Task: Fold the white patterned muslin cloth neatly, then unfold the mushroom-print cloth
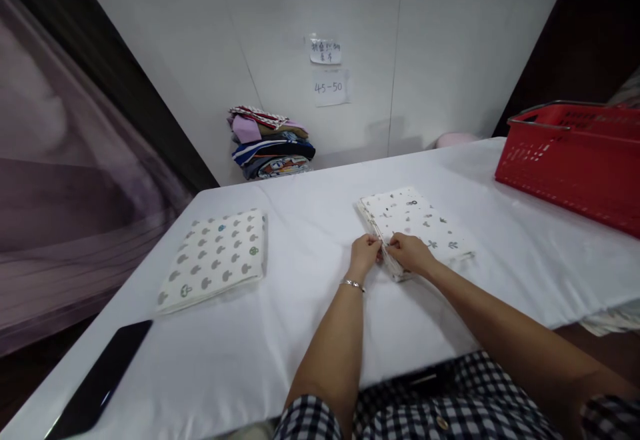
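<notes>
A folded white cloth with small dark prints (pixel 420 220) lies on the white table (pixel 310 227) just ahead of me. My left hand (pixel 365 253), with a bracelet at the wrist, pinches the cloth's near left edge. My right hand (pixel 407 252) sits beside it, fingers closed on the same near edge. The two hands almost touch each other.
A second folded cloth with grey mushroom prints (pixel 215 257) lies at the left. A dark phone (pixel 103 380) rests near the front left corner. A stack of folded clothes (pixel 270 143) stands against the wall. A red plastic basket (pixel 575 157) sits at the right.
</notes>
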{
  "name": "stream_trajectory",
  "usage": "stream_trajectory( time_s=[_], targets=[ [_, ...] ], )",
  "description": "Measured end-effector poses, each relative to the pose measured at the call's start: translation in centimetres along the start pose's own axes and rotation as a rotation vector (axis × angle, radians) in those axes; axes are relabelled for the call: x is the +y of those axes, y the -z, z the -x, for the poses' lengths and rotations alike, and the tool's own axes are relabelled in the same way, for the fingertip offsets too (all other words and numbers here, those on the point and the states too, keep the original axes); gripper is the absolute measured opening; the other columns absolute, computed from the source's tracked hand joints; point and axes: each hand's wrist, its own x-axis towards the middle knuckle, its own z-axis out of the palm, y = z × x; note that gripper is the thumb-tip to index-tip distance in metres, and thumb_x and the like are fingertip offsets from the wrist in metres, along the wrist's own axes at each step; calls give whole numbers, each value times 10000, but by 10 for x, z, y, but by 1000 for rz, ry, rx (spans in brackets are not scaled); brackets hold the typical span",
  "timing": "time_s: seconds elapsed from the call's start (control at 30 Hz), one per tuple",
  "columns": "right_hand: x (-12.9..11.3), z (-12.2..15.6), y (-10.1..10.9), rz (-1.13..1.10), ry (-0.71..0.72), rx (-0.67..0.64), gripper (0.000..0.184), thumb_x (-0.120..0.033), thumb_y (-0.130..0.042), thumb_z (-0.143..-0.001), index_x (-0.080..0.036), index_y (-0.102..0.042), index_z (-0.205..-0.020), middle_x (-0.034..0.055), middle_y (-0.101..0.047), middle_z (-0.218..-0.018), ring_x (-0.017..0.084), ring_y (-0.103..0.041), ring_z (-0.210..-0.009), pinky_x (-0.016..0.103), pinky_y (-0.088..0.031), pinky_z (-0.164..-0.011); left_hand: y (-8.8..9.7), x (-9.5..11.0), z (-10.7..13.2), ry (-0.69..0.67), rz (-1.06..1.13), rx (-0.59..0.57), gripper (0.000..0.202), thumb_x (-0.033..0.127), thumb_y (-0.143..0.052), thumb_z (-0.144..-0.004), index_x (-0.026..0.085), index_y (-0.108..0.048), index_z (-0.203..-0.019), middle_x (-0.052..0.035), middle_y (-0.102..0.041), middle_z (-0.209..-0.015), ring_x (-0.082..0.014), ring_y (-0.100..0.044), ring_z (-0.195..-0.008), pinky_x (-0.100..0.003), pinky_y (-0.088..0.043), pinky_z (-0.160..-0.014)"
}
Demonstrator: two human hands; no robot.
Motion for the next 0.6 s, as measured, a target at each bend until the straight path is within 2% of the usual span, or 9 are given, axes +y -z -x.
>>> stream_trajectory(
  time_s=[0.07, 0.17, 0.43, 0.6],
  targets=[
    [3, -2, 0, -63, 25, -8, 130, -283, -509, -778, -196, -603, -754, 28, -657, -719, 153, -565, -664, 237, -327, -567, 0, -1, 0, -7, -20, 7, 51, 190, -574, -787, 145, -593, -772, 17, -610, -599, -74, -564, -474, -170, -436, -470],
    [5, -3, -2, -115, 65, -13, 127, -250, -489, -775, -199, -605, -761, 2, -646, -688, 133, -562, -645, 221, -349, -581, -1, -5, -2, -15, -46, 25, 59, 202, -578, -783, 147, -590, -766, 15, -613, -600, -78, -570, -482, -174, -443, -483],
    [11, -7, -8, -236, 103, -6, 128, -263, -495, -740, -194, -603, -739, -10, -630, -643, 133, -552, -596, 224, -366, -564, -1, -5, -2, -30, -99, 61, 133, 262, -552, -788, 147, -589, -731, 5, -605, -603, -88, -551, -448, -197, -433, -470],
    [11, -7, -9, -299, 83, -16, 126, -271, -495, -735, -199, -597, -744, -23, -614, -614, 131, -535, -559, 229, -367, -542, -1, -4, -2, -20, -148, 58, 111, 233, -548, -768, 145, -595, -718, 13, -598, -586, -76, -534, -440, -178, -412, -466]
  ],
)
